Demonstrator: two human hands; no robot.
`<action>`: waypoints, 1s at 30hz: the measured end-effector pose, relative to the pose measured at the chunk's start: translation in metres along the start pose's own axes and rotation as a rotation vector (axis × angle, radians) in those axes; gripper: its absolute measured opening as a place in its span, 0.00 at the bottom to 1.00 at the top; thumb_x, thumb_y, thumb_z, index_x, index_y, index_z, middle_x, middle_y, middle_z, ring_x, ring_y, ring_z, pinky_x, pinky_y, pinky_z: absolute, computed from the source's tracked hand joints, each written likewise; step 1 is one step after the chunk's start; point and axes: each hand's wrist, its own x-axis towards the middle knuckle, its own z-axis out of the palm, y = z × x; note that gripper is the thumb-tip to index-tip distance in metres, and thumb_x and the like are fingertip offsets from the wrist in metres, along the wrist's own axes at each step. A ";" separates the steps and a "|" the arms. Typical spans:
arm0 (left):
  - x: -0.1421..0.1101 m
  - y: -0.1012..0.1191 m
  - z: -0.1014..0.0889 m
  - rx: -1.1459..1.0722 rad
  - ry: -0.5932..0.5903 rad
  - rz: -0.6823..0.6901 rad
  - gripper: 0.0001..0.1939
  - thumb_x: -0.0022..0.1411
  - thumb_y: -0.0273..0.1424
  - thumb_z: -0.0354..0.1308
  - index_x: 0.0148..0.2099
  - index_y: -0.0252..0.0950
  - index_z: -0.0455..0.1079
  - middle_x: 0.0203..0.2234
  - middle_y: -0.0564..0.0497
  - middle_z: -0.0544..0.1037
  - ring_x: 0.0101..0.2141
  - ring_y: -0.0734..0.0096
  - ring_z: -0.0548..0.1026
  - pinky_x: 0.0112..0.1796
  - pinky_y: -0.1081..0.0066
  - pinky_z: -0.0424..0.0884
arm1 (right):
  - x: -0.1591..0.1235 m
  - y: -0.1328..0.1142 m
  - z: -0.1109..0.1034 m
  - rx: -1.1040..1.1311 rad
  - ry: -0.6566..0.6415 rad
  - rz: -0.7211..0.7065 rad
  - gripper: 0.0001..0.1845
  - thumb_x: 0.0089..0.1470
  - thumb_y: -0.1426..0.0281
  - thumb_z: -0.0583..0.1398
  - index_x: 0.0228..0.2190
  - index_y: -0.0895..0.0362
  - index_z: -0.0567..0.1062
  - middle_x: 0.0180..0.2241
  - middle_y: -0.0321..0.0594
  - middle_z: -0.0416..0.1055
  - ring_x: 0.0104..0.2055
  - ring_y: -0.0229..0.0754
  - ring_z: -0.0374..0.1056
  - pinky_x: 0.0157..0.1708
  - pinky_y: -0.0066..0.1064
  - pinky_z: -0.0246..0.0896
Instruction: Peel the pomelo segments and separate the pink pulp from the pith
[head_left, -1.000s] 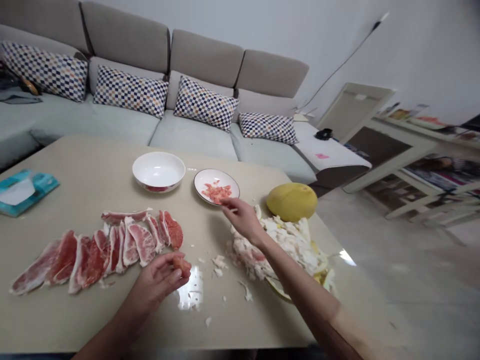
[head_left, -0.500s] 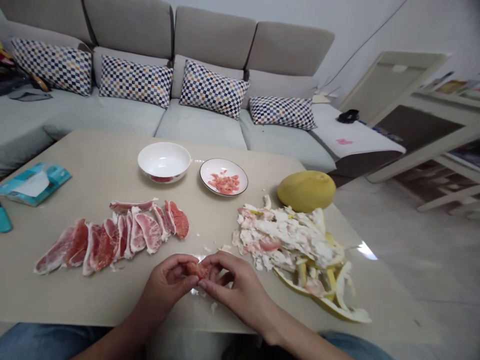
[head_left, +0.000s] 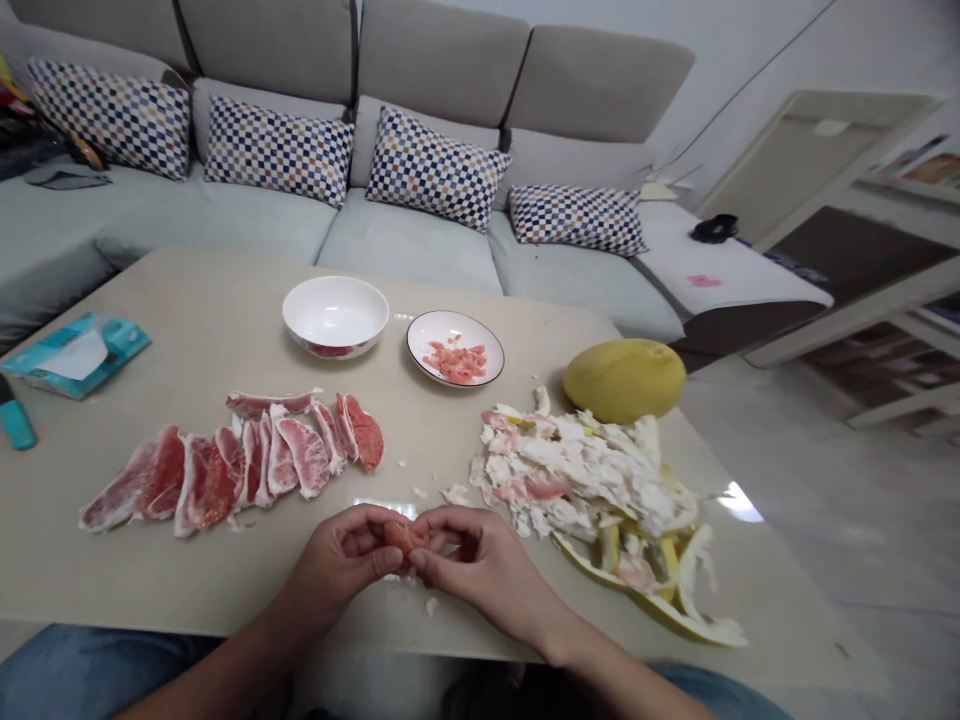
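Observation:
Near the table's front edge, my left hand (head_left: 346,560) and my right hand (head_left: 476,570) meet, both closed on one small piece of red pomelo flesh (head_left: 401,540). Thumbs and fingertips pinch it from either side. Left of my hands lies a row of pomelo segments (head_left: 300,455), red with white membrane on them. On the right a heap of white pith and yellow peel (head_left: 585,480) spreads across the table. Behind the hands, a dark-rimmed plate (head_left: 420,345) holds loose bits of red flesh.
A white bowl (head_left: 335,310) stands left of the plate. A whole yellow pomelo (head_left: 625,382) sits behind the peel heap. At the left are a blue tissue pack (head_left: 112,350) and a teal-handled object (head_left: 16,425). A grey sofa (head_left: 420,245) with checked cushions lines the far side.
The camera view has shifted slightly. My fingers have turned the pomelo piece a little, and both hands still pinch it. The things on the table look the same.

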 end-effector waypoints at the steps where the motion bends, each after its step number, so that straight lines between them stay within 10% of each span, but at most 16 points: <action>1: 0.000 0.001 0.000 0.001 -0.008 0.001 0.11 0.52 0.30 0.68 0.40 0.35 0.76 0.30 0.51 0.80 0.33 0.71 0.76 0.38 0.73 0.71 | 0.000 0.000 0.000 0.014 0.000 0.001 0.18 0.41 0.61 0.70 0.32 0.61 0.78 0.26 0.38 0.74 0.26 0.35 0.66 0.27 0.25 0.60; 30: 0.000 0.003 0.000 -0.122 -0.029 -0.100 0.13 0.53 0.31 0.67 0.41 0.34 0.72 0.38 0.46 0.80 0.40 0.66 0.76 0.45 0.65 0.71 | 0.007 0.011 -0.007 0.245 -0.057 0.060 0.21 0.42 0.58 0.70 0.34 0.59 0.75 0.27 0.35 0.74 0.28 0.35 0.70 0.33 0.29 0.67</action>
